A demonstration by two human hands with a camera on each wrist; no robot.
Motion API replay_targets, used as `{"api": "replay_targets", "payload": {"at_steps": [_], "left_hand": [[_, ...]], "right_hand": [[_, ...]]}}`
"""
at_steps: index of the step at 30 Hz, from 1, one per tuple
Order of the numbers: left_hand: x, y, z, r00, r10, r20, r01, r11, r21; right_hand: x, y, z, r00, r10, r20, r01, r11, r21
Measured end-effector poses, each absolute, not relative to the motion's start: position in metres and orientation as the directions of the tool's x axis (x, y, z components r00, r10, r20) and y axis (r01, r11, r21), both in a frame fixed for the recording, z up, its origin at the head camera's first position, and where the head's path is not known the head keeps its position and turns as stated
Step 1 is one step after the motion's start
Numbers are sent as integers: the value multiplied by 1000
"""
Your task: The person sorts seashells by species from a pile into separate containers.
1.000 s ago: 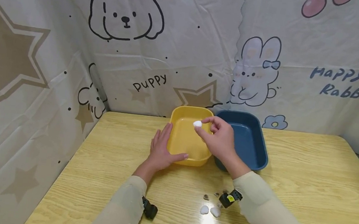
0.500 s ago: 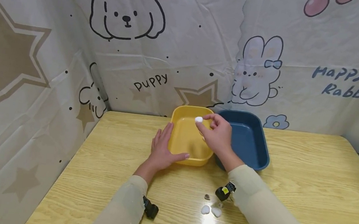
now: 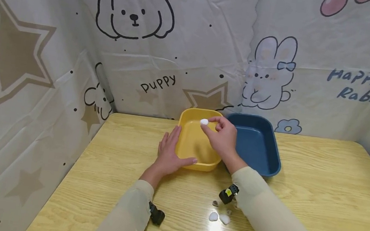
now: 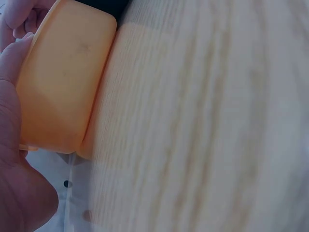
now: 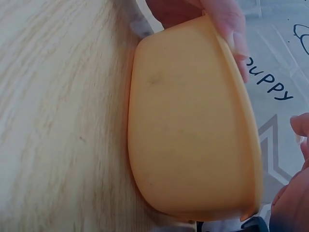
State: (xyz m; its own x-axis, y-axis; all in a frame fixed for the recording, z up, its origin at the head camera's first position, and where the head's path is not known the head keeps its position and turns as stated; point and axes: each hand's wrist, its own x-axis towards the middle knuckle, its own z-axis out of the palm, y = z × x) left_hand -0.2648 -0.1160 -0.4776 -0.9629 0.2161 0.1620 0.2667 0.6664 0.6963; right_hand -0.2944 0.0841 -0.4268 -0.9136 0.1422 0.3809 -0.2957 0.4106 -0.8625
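My right hand (image 3: 223, 137) pinches a small white pebble (image 3: 204, 121) between thumb and forefinger, over the yellow plastic bin (image 3: 188, 146). Spread along that bin's left side is my left hand (image 3: 169, 155), fingers straight, its thumb lying across the front rim. The left wrist view has the left hand (image 4: 14, 121) against the bin's wall (image 4: 67, 77). In the right wrist view, the right hand (image 5: 294, 193) is partly cut off by the edge, and the bin (image 5: 193, 125) fills the middle.
A dark blue bin (image 3: 258, 150) stands right beside the yellow one, partly behind my right forearm. Two white pebbles (image 3: 213, 216) and a few small dark bits (image 3: 215, 203) lie on the wooden table (image 3: 126, 150) nearer me. A printed cloth (image 3: 181, 23) hangs behind.
My right hand has risen slightly and moved a little left relative to the bins, still pinching the white pebble. My left hand stays on the yellow bin. The head view has shifted slightly.
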Motion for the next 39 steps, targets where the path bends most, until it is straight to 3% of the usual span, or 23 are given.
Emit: {"api": "replay_targets", "payload": {"at_steps": [22, 39], "left_hand": [[-265, -114, -476, -965, 205, 164, 260, 661, 703], [-265, -115, -479, -964, 202, 171, 263, 662, 702]], "right_hand": [[-304, 86, -435, -957, 142, 253, -168, 439, -883], [-306, 86, -437, -961, 134, 242, -164, 432, -887]]}}
